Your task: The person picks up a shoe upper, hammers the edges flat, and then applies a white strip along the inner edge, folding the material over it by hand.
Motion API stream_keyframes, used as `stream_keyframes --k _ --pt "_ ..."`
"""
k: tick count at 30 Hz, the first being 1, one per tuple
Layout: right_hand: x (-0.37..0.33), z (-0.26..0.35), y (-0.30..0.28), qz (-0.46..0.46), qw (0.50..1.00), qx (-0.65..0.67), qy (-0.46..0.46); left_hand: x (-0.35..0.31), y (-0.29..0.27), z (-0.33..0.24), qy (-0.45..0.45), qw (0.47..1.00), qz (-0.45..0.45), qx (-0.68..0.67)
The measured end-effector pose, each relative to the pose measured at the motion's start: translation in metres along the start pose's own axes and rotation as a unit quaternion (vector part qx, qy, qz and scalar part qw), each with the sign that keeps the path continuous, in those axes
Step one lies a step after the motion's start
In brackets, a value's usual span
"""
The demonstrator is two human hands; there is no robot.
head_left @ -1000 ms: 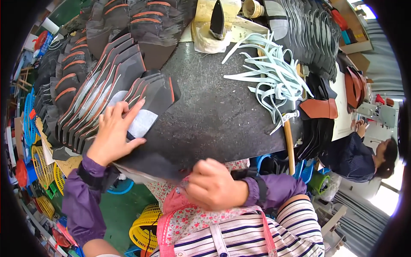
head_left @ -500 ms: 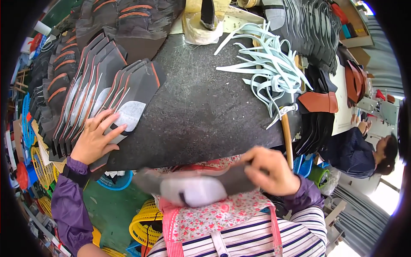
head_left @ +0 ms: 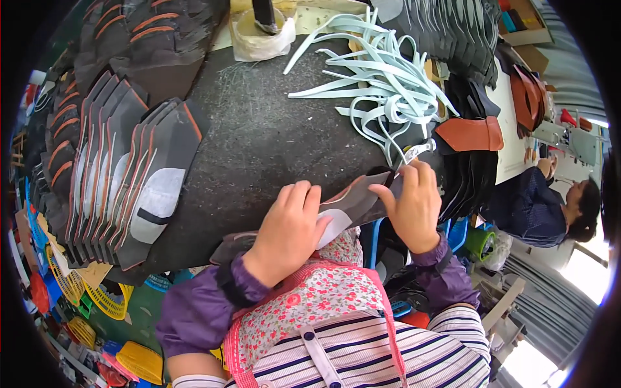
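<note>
A long dark grey leather piece with a reddish edge and a pale patch lies along the front edge of the black work surface, close to my body. My left hand lies across its middle, fingers together and thumb beside the pale patch, covering part of it. At the dark right end, my right hand has hold of the piece, its thumb on the near side and fingers beyond. A hammer shows its metal head just past those fingers; its handle is hidden behind the hand.
A fanned stack of similar leather pieces stands on the left. Pale blue straps lie tangled at the back right, near brown leather pieces. A whitish glue pot with a brush is at the back. Another person sits far right.
My left hand has left the stack and come right onto the leather piece. The piece has moved from above my lap onto the surface's front edge, with my right hand at its end.
</note>
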State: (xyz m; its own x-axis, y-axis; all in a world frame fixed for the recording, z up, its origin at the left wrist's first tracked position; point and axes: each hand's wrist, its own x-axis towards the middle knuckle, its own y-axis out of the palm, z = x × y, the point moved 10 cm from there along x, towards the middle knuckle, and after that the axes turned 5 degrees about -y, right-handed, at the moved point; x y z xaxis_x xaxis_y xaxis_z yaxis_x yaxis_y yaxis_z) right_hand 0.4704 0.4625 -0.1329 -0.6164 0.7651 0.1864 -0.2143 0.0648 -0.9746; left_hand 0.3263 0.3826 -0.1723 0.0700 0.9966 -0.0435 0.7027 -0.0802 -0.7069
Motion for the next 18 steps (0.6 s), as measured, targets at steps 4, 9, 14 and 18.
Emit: stream_keyframes --k 4,9,14,18 --pt "-0.024 -0.048 0.004 0.048 0.994 -0.051 0.081 0.021 0.019 0.003 -0.046 0.998 0.006 -0.039" --pt "-0.028 -0.079 0.012 0.013 0.994 -0.042 0.095 0.033 0.001 0.015 -0.044 0.997 0.042 -0.041" --pt "-0.041 -0.110 0.027 0.012 0.979 0.133 0.155 0.045 -0.001 0.015 -0.063 0.996 0.010 -0.068" --pt "-0.048 -0.110 0.015 0.019 0.976 0.148 0.155 0.051 0.008 0.027 -0.096 0.988 0.010 -0.124"
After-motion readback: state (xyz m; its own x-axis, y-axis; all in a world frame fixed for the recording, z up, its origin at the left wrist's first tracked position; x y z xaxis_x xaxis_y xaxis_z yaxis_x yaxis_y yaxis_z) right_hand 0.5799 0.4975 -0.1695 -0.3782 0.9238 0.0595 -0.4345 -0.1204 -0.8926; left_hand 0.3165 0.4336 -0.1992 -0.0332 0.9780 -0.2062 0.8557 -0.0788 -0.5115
